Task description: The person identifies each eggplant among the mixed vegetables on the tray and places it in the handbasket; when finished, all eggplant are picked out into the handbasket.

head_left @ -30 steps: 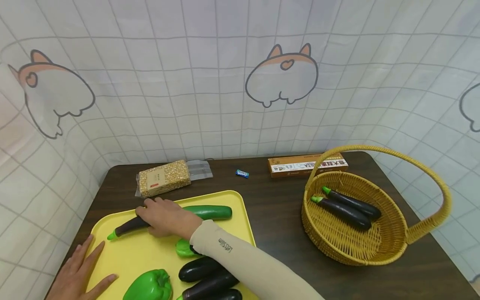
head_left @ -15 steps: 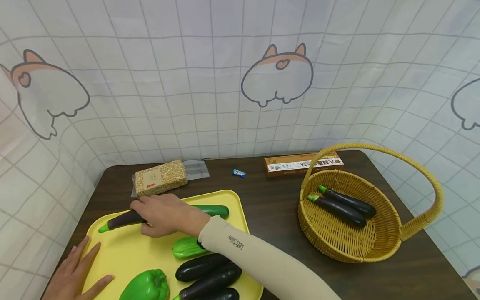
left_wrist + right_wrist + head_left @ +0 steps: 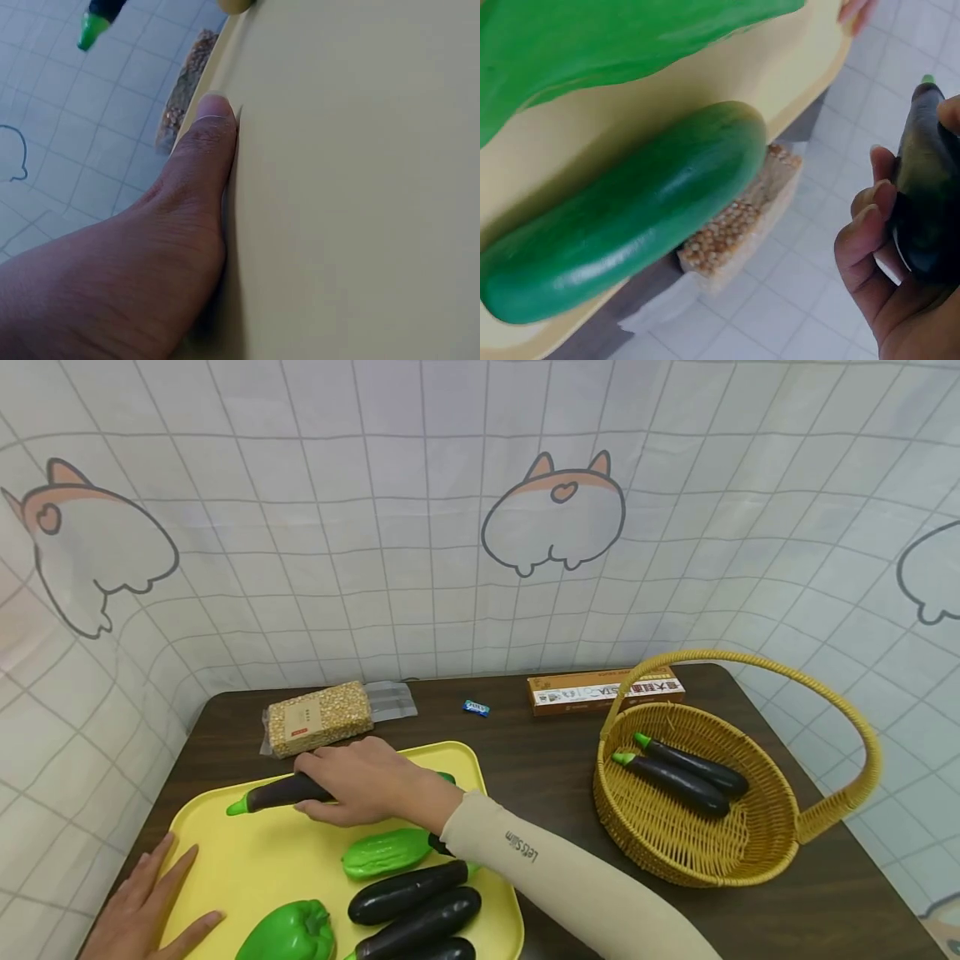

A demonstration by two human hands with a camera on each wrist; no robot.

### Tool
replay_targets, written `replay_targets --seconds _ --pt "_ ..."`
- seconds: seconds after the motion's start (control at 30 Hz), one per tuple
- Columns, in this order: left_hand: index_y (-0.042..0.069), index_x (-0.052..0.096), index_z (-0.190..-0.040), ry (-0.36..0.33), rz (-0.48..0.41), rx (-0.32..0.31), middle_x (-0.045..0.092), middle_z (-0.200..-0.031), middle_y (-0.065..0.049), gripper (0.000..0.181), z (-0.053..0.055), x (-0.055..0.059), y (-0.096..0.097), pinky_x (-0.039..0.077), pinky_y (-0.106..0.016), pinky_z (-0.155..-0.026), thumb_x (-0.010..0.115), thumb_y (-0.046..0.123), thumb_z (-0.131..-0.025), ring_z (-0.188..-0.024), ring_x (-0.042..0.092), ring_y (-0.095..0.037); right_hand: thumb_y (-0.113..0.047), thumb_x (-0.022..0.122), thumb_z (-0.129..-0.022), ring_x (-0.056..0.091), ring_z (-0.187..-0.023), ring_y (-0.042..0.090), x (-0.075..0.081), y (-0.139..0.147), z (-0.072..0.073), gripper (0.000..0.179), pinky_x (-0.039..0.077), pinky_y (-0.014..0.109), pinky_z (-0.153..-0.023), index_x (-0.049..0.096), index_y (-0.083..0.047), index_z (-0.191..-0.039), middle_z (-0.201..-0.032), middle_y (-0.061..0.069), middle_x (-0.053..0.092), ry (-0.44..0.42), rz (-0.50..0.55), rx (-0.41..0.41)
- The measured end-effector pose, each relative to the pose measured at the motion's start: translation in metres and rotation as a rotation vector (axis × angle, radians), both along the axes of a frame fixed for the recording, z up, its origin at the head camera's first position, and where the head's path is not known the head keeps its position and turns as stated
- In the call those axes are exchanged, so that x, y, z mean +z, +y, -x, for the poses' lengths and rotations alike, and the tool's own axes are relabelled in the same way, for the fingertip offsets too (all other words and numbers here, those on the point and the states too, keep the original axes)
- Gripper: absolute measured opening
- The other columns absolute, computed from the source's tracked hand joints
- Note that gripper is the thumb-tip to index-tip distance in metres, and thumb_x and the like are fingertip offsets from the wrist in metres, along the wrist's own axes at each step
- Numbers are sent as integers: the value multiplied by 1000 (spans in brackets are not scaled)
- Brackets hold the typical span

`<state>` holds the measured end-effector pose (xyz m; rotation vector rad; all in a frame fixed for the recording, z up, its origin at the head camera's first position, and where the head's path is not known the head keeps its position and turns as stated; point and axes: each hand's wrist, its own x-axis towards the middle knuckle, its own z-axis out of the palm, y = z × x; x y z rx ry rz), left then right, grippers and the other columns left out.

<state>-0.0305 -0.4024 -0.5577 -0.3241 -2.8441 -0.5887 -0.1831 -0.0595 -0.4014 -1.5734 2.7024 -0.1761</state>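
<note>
In the head view my right hand (image 3: 367,783) grips an eggplant (image 3: 283,792) above the far part of the yellow tray (image 3: 247,868), its green stem pointing left. The right wrist view has the fingers curled round the eggplant (image 3: 922,187), clear of the tray. A smooth dark-green vegetable like a zucchini (image 3: 630,214) lies on the tray below, mostly hidden by the right hand in the head view. My left hand (image 3: 146,906) rests with spread fingers on the tray's left edge; its thumb (image 3: 206,142) lies along the rim in the left wrist view.
On the tray lie a green bell pepper (image 3: 288,931), a bumpy green vegetable (image 3: 386,852) and several eggplants (image 3: 420,920). A wicker basket (image 3: 693,860) with two eggplants (image 3: 678,783) stands right. Behind are a bag of grain (image 3: 322,718), a small blue packet (image 3: 476,707) and a pasta box (image 3: 570,692).
The right hand has lifted the eggplant off the tray and carried it slightly to the right. The left hand stays on the tray edge. The head view has shifted slightly.
</note>
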Motion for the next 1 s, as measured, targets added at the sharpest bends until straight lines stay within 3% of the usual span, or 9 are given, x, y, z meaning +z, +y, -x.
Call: replay_targets --seconds 0.23,0.5,0.77,1.0 --pt "15 26 -170 36 3 -33 5 -176 -11 101 4 1 0 -12 -42 -125 85 37 -91 -159 3 -42 -45 52 -108 50 -59 4 18 22 -11 37 38 25 -48 61 -18 -130 -90 -15 55 -8 58 36" --pt "15 23 -170 8 -4 -19 2 -176 -12 101 1 -2 3 -14 -51 -123 83 39 -92 -157 1 -48 -43 55 -106 48 -56 5 28 48 -14 38 37 24 -47 63 -17 -132 -102 -11 62 36 77 36" --pt "14 23 -170 4 -7 -22 2 -176 -14 102 0 -3 3 -14 -53 -123 84 38 -92 -156 2 -50 -41 57 -106 51 -64 3 25 83 -15 35 38 20 -50 65 -15 -128 -98 -8 61 0 136 35" --pt "14 22 -171 -2 -11 -23 0 -176 -14 103 0 0 -3 -16 -55 -122 84 37 -92 -157 -2 -49 -44 59 -108 52 -63 4 24 113 -14 38 39 20 -52 65 -12 -129 -102 -4 66 21 209 25"
